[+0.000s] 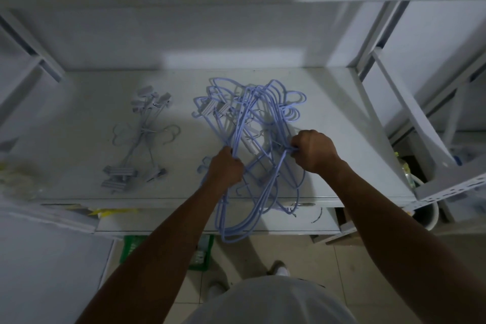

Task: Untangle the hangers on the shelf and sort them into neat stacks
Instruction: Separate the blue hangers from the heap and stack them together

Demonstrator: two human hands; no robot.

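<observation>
left hand (226,168) curled tight round blue wires at the tangle's 7 o'clock; right hand (313,151) clenched on a wire knot at 4 o'clock. blue hanger tangle (259,118) lies on the shelf (342,118), near loops overhanging its edge; grey clip hangers (142,137) stacked apart at 9 o'clock.

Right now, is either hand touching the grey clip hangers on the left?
No, the left hand and right hand both grip the tangled blue wire hangers, apart from the grey clip hangers.

A white shelf (339,113) bears a tangle of blue hangers (240,129) and, apart, grey clip hangers (119,171).
</observation>
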